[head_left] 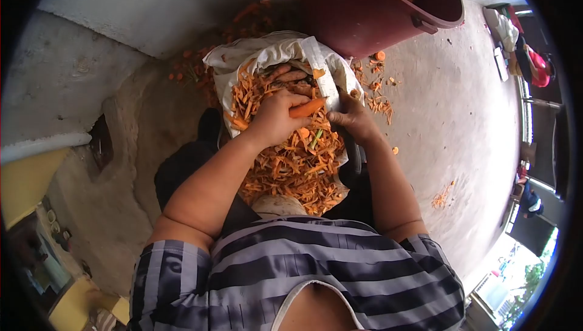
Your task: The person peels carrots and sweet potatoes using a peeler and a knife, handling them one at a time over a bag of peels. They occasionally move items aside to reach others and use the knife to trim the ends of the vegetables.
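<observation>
A peeled orange carrot (307,108) lies in the grip of my left hand (281,116), its far end pointing to my right hand. My right hand (352,117) is closed around something dark near the sack's right edge; what it is cannot be made out. Both hands are over an open white sack (218,59). Orange peelings (285,170) fill the sack, and a few unpeeled carrots (293,76) rest on top at its far side.
Beyond the sack to the right stands a large red bucket (370,18) with carrots inside. Scattered peelings (379,105) lie on the concrete floor (437,143). A wall rises at the left. Two people are far off at the right edge.
</observation>
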{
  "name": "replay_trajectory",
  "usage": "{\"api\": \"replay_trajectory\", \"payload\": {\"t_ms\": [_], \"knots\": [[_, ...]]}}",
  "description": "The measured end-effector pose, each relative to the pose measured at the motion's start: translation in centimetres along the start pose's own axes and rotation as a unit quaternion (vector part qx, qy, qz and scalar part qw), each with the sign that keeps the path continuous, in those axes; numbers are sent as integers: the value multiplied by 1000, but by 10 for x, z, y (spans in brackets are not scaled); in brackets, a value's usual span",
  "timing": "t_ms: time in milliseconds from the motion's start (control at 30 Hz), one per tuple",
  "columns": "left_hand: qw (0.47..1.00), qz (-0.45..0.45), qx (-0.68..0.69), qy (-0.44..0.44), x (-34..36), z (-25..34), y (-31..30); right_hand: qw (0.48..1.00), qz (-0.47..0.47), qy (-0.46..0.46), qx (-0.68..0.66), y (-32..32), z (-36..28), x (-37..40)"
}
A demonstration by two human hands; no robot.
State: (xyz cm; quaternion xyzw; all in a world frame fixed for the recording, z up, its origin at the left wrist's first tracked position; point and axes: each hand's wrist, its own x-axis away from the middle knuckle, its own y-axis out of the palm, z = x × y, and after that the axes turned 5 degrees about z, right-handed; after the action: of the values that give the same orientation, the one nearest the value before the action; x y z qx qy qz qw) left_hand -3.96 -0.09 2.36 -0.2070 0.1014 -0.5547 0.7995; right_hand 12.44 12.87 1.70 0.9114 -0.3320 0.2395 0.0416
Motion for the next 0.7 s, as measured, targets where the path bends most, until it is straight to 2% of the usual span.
{"api": "replay_trajectory", "payload": {"t_ms": [133,200,300,400,500,700], "knots": [[999,-38,6,22,-5,6,5,996,-45,7,-82,3,-8,0],[999,-30,0,34,-6,6,7,990,-55,26,-129,4,-11,1],[998,-27,-2,54,-7,10,5,992,-55,32,-113,2,-4,-1],[996,-19,-24,87,-5,12,4,992,-60,84,-76,4,0,-2],[995,-3,-36,98,-4,15,4,992,-43,68,-94,13,1,0],[986,66,-91,120,-4,15,8,988,-30,106,-112,24,-2,-2]]}}
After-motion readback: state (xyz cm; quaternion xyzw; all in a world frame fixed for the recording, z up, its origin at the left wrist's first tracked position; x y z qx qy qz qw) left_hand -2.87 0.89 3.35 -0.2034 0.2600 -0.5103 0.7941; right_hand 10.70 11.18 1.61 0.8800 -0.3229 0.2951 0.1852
